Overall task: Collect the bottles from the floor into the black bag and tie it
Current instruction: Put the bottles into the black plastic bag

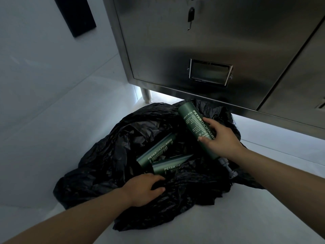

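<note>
A crumpled black bag (109, 166) lies open on the pale floor. Two dark green bottles with white lettering rest inside it: one (156, 152) slanted at the left, another (171, 167) lying just below it. My right hand (220, 138) grips a third green bottle (193, 120) above the bag's right side, its pump head (227, 168) pointing down toward me. My left hand (144, 188) clutches the bag's near edge, fingers curled into the plastic.
A stainless steel cabinet (202, 41) on short legs stands right behind the bag, with a key hanging in its lock (190, 14). A grey wall with a dark panel (75, 14) is at the left. Bare floor lies to the left and front right.
</note>
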Motion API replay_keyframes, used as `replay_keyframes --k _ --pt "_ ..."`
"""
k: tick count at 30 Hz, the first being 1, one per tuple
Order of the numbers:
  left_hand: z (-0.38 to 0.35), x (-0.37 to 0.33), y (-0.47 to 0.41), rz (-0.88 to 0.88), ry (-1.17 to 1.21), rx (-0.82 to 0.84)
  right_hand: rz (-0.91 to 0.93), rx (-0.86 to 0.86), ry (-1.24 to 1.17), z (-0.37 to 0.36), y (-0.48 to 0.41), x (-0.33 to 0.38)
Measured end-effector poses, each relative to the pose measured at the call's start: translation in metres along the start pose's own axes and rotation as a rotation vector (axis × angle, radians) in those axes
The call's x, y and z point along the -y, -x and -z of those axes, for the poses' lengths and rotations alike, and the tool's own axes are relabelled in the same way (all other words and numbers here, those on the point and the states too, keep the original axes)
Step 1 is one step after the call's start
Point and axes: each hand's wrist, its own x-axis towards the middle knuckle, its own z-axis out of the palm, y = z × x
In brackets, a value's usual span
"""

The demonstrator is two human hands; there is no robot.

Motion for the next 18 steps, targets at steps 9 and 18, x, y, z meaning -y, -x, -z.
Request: replay_keyframes --k 9,18 --pt "-0.004 0.000 -0.001 -0.047 -0.007 0.090 0.048 0.033 -0.018 -0.018 0.001 0.001" --pt "0.060 0.031 -0.025 -0.104 0.011 -0.479 0.016 0.126 0.000 -0.038 0.021 -0.014"
